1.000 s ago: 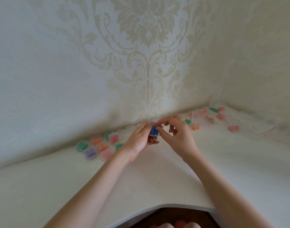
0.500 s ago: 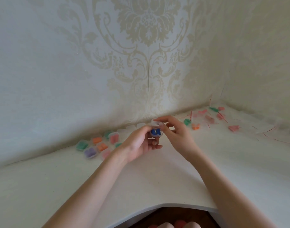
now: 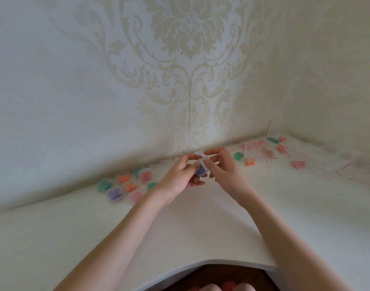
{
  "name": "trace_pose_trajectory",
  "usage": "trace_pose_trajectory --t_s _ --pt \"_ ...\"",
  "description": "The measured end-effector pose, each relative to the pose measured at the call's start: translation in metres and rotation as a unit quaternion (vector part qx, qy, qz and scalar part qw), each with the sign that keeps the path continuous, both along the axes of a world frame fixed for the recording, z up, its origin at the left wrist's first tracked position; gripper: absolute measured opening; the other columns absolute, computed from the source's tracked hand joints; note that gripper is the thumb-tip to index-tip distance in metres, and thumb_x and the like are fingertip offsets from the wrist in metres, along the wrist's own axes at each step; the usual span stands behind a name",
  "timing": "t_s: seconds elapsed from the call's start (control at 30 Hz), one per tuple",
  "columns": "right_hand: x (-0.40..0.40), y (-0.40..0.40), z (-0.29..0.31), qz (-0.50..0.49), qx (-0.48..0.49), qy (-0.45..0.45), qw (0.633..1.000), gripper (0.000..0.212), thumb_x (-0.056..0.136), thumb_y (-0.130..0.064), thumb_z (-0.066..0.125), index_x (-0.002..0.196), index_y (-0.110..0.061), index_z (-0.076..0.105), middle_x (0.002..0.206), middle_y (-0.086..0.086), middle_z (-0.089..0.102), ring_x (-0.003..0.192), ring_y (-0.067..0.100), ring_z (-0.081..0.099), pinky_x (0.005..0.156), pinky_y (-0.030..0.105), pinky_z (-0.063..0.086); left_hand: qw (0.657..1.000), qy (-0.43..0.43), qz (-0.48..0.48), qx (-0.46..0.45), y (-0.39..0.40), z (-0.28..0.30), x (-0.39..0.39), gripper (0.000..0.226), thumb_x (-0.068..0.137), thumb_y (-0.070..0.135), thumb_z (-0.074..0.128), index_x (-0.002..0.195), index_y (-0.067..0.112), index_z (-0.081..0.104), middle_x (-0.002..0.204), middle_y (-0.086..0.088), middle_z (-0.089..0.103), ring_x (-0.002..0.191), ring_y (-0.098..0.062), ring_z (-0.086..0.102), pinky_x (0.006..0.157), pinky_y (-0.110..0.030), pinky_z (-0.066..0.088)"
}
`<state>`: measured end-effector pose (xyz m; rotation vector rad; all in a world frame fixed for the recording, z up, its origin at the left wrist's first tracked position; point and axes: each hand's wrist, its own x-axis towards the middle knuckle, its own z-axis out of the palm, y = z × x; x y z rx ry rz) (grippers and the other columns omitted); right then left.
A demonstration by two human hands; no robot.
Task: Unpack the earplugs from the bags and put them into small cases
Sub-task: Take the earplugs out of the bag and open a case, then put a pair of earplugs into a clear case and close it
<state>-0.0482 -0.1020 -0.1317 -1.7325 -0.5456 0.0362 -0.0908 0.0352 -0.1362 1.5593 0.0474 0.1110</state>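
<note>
A small clear case with blue earplugs (image 3: pixel 200 170) is held above the white desk (image 3: pixel 179 232) near the back wall. My left hand (image 3: pixel 179 179) grips the case from the left and below. My right hand (image 3: pixel 224 168) pinches its lid edge from the right with thumb and fingers. Several filled clear cases (image 3: pixel 125 184) holding green, orange, pink and purple earplugs lie in a cluster to the left. Small clear bags with earplugs (image 3: pixel 272 151) in pink, green and orange are scattered at the back right.
Patterned walls meet in a corner at the back right. Several empty clear bags with red strips (image 3: pixel 347 169) lie along the right side. The desk's curved front edge (image 3: pixel 211 262) is near my body.
Both hands have shifted slightly down and left with the blue-earplug case, and the case has tilted; the right fingers now press at the lid.
</note>
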Motion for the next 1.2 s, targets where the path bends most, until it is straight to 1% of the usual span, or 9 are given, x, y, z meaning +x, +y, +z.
trace_pose_trajectory --t_s 0.07,0.27,0.4,0.5,0.67,0.77,0.9,1.03,1.2 --pt "-0.002 0.002 -0.002 0.023 -0.021 0.001 1.0 0.012 0.096 -0.022 0.054 0.108 -0.02 0.054 0.08 0.0 0.068 0.056 -0.004 0.054 0.054 0.011 0.042 0.999 -0.008 -0.001 0.047 -0.001 -0.003 0.0 0.018 0.101 0.02 0.044 0.116 0.015 0.05 0.089 -0.012 0.058 0.072 -0.008 0.058 0.074 -0.028 0.055" --pt "-0.002 0.001 -0.003 0.047 -0.025 -0.007 0.999 0.015 0.097 -0.018 0.052 0.112 -0.02 0.052 0.076 -0.006 0.065 0.051 -0.003 0.049 0.053 0.013 0.038 0.993 -0.032 0.018 0.115 -0.002 -0.003 -0.001 0.023 0.101 0.018 0.041 0.123 0.012 0.045 0.085 -0.006 0.056 0.062 0.004 0.056 0.07 -0.022 0.054" --pt "0.0 0.003 -0.005 0.033 -0.013 0.005 0.999 0.011 0.098 -0.021 0.05 0.109 -0.023 0.053 0.072 -0.008 0.063 0.053 0.0 0.05 0.053 0.015 0.041 0.991 -0.032 0.037 0.126 -0.003 -0.003 -0.001 0.021 0.102 0.019 0.04 0.119 0.009 0.045 0.084 -0.007 0.058 0.062 -0.001 0.054 0.065 -0.026 0.053" --pt "0.003 0.004 -0.008 0.015 -0.016 0.006 1.0 0.011 0.099 -0.022 0.046 0.105 -0.026 0.055 0.077 -0.004 0.061 0.057 0.006 0.053 0.054 0.016 0.043 0.981 -0.054 0.086 0.165 0.001 0.003 -0.003 0.012 0.101 0.02 0.04 0.11 0.013 0.043 0.083 -0.001 0.056 0.071 -0.009 0.054 0.06 -0.027 0.049" --pt "0.009 0.002 -0.012 -0.024 -0.04 -0.005 0.999 0.012 0.098 -0.022 0.047 0.104 -0.023 0.058 0.086 -0.001 0.06 0.062 0.007 0.055 0.054 0.008 0.041 0.923 -0.059 0.198 0.325 0.048 0.018 -0.003 0.012 0.1 0.021 0.037 0.093 0.014 0.044 0.073 0.005 0.05 0.062 -0.015 0.045 0.059 -0.032 0.035" --pt "0.011 0.0 -0.013 -0.038 -0.038 -0.014 0.998 0.013 0.098 -0.018 0.047 0.103 -0.021 0.059 0.086 -0.001 0.06 0.067 0.012 0.055 0.054 0.007 0.04 0.917 -0.036 0.183 0.353 0.081 0.017 -0.008 0.023 0.1 0.017 0.035 0.082 0.015 0.05 0.062 0.009 0.052 0.058 -0.016 0.044 0.061 -0.03 0.035" --pt "0.014 -0.003 -0.011 -0.06 -0.032 -0.022 0.997 0.014 0.097 -0.015 0.048 0.1 -0.019 0.061 0.083 -0.003 0.061 0.069 0.014 0.056 0.063 0.016 0.045 0.898 0.015 0.155 0.41 0.096 0.012 -0.015 0.025 0.1 0.013 0.034 0.085 0.015 0.054 0.068 0.003 0.052 0.053 -0.018 0.044 0.054 -0.027 0.035" --pt "0.019 -0.008 -0.012 -0.083 -0.056 -0.019 0.995 0.024 0.097 -0.009 0.045 0.089 -0.026 0.06 0.08 -0.003 0.062 0.067 0.013 0.056 0.056 0.008 0.041 0.865 0.043 0.154 0.475 0.096 0.015 -0.02 0.024 0.096 0.007 0.041 0.089 0.015 0.062 0.073 0.004 0.057 0.061 -0.013 0.055 0.046 -0.015 0.036" --pt "0.024 -0.012 -0.014 -0.096 -0.089 -0.005 0.991 0.03 0.093 -0.003 0.042 0.085 -0.027 0.06 0.077 -0.005 0.062 0.069 0.015 0.056 0.052 0.009 0.038 0.817 0.037 0.188 0.544 0.103 0.006 -0.018 0.022 0.091 0.014 0.053 0.098 0.023 0.071 0.098 -0.008 0.062 0.099 -0.027 0.056 0.078 -0.033 0.045"
